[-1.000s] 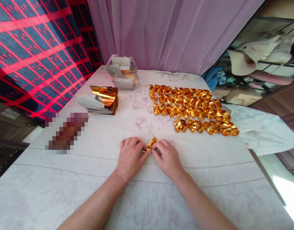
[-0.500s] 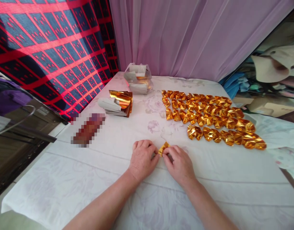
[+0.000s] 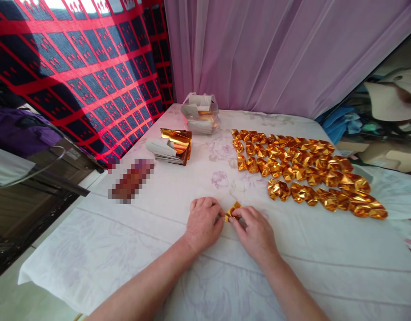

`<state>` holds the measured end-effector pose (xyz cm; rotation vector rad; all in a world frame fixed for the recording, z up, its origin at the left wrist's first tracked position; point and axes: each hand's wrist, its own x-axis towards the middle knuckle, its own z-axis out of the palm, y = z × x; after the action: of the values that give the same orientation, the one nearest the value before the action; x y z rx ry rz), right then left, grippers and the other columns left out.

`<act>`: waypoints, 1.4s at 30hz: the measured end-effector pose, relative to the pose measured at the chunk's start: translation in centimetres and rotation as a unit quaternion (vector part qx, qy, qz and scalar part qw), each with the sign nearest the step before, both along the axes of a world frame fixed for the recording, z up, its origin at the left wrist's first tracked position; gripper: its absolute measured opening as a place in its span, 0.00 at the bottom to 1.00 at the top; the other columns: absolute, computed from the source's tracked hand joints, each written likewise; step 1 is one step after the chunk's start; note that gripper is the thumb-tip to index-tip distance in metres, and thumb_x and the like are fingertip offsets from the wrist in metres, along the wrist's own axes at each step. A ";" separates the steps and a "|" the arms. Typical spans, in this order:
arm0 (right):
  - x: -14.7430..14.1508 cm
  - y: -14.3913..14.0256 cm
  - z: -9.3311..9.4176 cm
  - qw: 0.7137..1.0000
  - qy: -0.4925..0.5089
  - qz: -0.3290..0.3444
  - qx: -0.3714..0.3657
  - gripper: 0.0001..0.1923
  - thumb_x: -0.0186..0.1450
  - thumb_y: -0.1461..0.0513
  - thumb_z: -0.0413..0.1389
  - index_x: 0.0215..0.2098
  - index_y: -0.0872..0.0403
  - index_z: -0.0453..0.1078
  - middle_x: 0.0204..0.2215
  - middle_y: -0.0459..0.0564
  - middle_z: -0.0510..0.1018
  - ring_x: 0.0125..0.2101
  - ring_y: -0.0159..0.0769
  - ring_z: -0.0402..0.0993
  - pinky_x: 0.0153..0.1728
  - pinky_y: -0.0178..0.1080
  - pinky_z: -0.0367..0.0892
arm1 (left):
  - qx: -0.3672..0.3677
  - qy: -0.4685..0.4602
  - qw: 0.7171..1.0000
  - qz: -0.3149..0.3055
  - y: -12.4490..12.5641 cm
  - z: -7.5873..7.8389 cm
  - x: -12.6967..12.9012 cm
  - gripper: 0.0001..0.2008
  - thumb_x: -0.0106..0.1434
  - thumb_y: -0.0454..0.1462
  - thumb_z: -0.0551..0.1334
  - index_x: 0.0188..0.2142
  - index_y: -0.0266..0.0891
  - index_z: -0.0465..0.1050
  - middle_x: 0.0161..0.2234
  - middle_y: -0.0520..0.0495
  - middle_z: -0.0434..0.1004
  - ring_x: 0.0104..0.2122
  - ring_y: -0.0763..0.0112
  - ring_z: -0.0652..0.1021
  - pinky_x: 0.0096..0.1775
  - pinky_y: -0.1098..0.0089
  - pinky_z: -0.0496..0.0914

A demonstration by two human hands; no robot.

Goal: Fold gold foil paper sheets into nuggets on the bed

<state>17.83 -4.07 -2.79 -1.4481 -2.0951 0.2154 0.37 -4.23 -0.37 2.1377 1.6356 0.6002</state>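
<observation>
- Small gold foil piece (image 3: 232,210) is pinched between both hands, near-centre of the table (image 3: 158,249), just above the white floral cloth.
- Left hand (image 3: 203,220): fingers curled, thumb + fingertips pressed onto the foil's left edge. Knuckles up, wrist resting on cloth.
- Right hand (image 3: 255,232): same posture, thumb + index closed on the foil's right edge; other fingers tucked under, exact contact can't be told.
- Foil is partly hidden by the fingertips; only a folded corner is seen sticking up between the 2 hands.
- Folded gold pieces (image 3: 302,171) are laid out in approx. 4 rows, far-right of the hands, well apart from them; rows touch each other, running from far-centre to the right edge.
- Stack of flat gold sheets (image 3: 173,147) is seen far-left of the hands, top sheets curled up, white backs showing on its left side.
- Clear plastic bag (image 3: 200,113) w/ more sheets sits further back, just beyond the stack, near the curtain (image 3: 275,53).
- Blurred-out object (image 3: 130,180) lies left of the hands, near the table's left edge.
- Red/blue patterned fabric (image 3: 74,67) hangs on the far left.
</observation>
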 end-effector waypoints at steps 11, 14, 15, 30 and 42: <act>0.8 0.3 0.2 0.998 0.037 0.034 -0.045 0.09 0.66 0.65 0.51 0.36 0.50 0.73 0.34 0.47 0.78 0.36 0.36 0.75 0.38 0.39 0.67 | -0.024 -0.016 0.999 -0.018 0.4 0.2 -0.7 0.12 0.59 0.28 0.59 0.36 0.46 0.78 0.43 0.49 0.74 0.47 0.61 0.71 0.51 0.57 0.61; 0.8 0.2 0.3 0.999 0.021 0.030 -0.037 0.09 0.66 0.66 0.51 0.37 0.51 0.73 0.34 0.48 0.78 0.36 0.36 0.75 0.38 0.39 0.66 | -0.024 -0.011 1.000 -0.016 0.5 0.3 -0.7 0.12 0.59 0.29 0.59 0.36 0.45 0.78 0.43 0.48 0.75 0.46 0.61 0.71 0.50 0.57 0.62; 0.7 0.1 0.4 0.999 0.016 0.029 -0.036 0.09 0.67 0.65 0.51 0.37 0.51 0.73 0.34 0.48 0.78 0.36 0.36 0.74 0.38 0.39 0.66 | -0.024 -0.011 1.000 -0.016 0.5 0.4 -0.7 0.12 0.59 0.28 0.59 0.36 0.45 0.78 0.43 0.48 0.75 0.46 0.61 0.71 0.50 0.57 0.62; 0.3 0.2 0.5 0.997 0.021 0.020 -0.066 0.05 0.65 0.65 0.55 0.35 0.50 0.72 0.34 0.47 0.77 0.37 0.37 0.74 0.40 0.39 0.66 | -0.010 -0.013 1.000 -0.015 0.5 -0.1 -0.6 0.06 0.62 0.33 0.62 0.35 0.45 0.77 0.43 0.49 0.75 0.46 0.61 0.71 0.50 0.56 0.61; 0.9 0.1 0.0 0.998 0.033 0.042 -0.024 0.09 0.66 0.66 0.53 0.38 0.51 0.75 0.35 0.48 0.77 0.37 0.36 0.74 0.40 0.39 0.66 | 0.001 -0.006 1.000 -0.023 0.5 0.1 -0.8 0.10 0.60 0.31 0.62 0.38 0.46 0.78 0.42 0.49 0.74 0.46 0.62 0.71 0.50 0.57 0.61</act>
<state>18.71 -3.93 -2.83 -1.3621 -2.1129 0.3438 -0.40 -3.68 -0.30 2.1626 1.5746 0.5990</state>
